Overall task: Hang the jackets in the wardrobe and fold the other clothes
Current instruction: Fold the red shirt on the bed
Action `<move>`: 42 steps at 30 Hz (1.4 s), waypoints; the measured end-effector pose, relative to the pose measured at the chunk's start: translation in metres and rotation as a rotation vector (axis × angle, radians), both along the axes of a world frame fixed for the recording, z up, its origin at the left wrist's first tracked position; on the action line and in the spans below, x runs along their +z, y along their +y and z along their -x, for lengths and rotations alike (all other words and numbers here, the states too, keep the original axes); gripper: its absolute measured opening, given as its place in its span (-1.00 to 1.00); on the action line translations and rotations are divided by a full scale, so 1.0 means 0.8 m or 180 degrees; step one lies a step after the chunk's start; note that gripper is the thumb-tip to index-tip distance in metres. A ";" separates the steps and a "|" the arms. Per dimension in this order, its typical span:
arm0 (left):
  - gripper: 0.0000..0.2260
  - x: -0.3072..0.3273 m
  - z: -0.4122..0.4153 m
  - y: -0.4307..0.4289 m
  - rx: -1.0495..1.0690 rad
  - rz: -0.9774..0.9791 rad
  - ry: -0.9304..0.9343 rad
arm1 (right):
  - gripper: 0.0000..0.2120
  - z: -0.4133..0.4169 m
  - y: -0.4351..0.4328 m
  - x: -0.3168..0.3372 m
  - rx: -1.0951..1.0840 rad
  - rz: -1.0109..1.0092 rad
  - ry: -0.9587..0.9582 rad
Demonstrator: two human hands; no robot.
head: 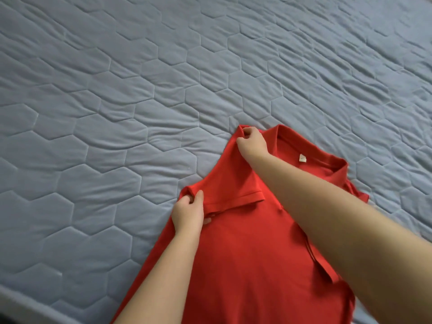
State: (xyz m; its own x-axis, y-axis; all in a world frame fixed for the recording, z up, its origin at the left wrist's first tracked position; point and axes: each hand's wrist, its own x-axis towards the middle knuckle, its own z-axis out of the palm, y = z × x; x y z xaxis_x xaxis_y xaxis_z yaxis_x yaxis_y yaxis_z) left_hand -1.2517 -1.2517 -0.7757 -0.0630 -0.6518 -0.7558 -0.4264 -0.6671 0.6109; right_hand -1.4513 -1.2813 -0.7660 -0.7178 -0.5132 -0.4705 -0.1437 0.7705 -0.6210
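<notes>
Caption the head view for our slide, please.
Left hand and right hand pinch a red shirt on a quilted mattress.

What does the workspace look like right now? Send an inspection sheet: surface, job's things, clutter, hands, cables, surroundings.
Surface: blue-grey quilted mattress cover with hexagon stitching, wrinkled in places.
Job's things: red short-sleeved polo shirt lies spread out, collar away from the person, white label showing inside the collar, one sleeve folded in over the body.
Clutter: nothing seen.
Grippers: left hand pinches the folded edge by the sleeve; right hand grips the shoulder corner, forearm crossing over the shirt.
Cables: nothing seen.
Surroundings: mattress edge at lower left; no wardrobe or jackets in view.
</notes>
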 end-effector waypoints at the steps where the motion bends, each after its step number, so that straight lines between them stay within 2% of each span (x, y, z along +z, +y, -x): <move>1: -0.78 0.010 -0.012 0.003 -0.0399 0.0256 -0.0343 | -0.58 -0.014 0.014 0.013 0.0126 0.0129 0.0302; 3: -0.81 0.027 -0.042 0.011 -0.1219 0.1282 -0.1068 | -0.50 -0.044 0.053 0.034 0.0633 0.0399 0.0823; 5: -0.87 0.041 -0.071 0.019 -0.1893 0.2411 -0.1146 | -0.45 -0.068 0.100 0.046 0.1025 0.0329 0.1086; 6: -0.84 0.046 -0.083 0.022 -0.2280 0.2763 -0.1124 | -0.43 -0.079 0.123 0.051 0.1087 0.0159 0.1162; 10: -0.44 0.045 -0.137 0.043 -0.4299 0.2710 -0.1367 | -0.41 -0.132 0.216 0.055 0.0805 -0.0617 0.1389; 12: -0.37 0.037 -0.167 0.051 -0.4788 0.2719 -0.1337 | -0.41 -0.166 0.257 0.041 0.0449 -0.0945 0.1359; 18: -0.28 0.013 -0.234 0.073 -0.4580 0.3123 -0.1587 | -0.43 -0.250 0.363 -0.005 0.0150 -0.1645 0.1008; 22: -0.26 0.008 -0.268 0.090 -0.4499 0.3041 -0.1867 | -0.43 -0.277 0.441 -0.001 0.0144 -0.1910 0.0865; 27: -0.31 0.025 -0.300 0.122 -0.4243 0.2658 -0.2142 | -0.34 -0.315 0.535 0.021 0.0111 -0.2234 0.0358; 28: -0.33 0.030 -0.304 0.125 -0.4015 0.2487 -0.2126 | -0.32 -0.322 0.548 0.026 -0.0009 -0.2194 0.0311; 30: -0.43 0.037 -0.312 0.126 -0.3266 0.1939 -0.1866 | -0.30 -0.336 0.569 0.031 -0.0668 -0.1900 0.0278; 32: -0.59 0.041 -0.322 0.115 -0.2674 0.1295 -0.1607 | -0.41 -0.348 0.580 0.033 -0.1638 -0.1456 -0.0009; 33: -0.67 0.043 -0.329 0.107 -0.2651 0.1072 -0.1562 | -0.51 -0.353 0.586 0.033 -0.1972 -0.1285 -0.0276; 34: -0.75 0.045 -0.336 0.099 -0.2768 0.0947 -0.1537 | -0.61 -0.360 0.592 0.033 -0.2062 -0.1202 -0.0593; 36: -0.84 0.050 -0.351 0.081 -0.3090 0.0938 -0.1585 | -0.76 -0.370 0.609 0.041 -0.1817 -0.1164 -0.1056; 40: -0.84 0.055 -0.365 0.054 -0.3112 0.1088 -0.1743 | -0.79 -0.382 0.634 0.054 -0.1908 -0.1392 -0.0736; 42: -0.83 0.050 -0.366 0.056 -0.3177 0.0780 -0.1558 | -0.87 -0.393 0.633 0.054 -0.2211 -0.1215 -0.1080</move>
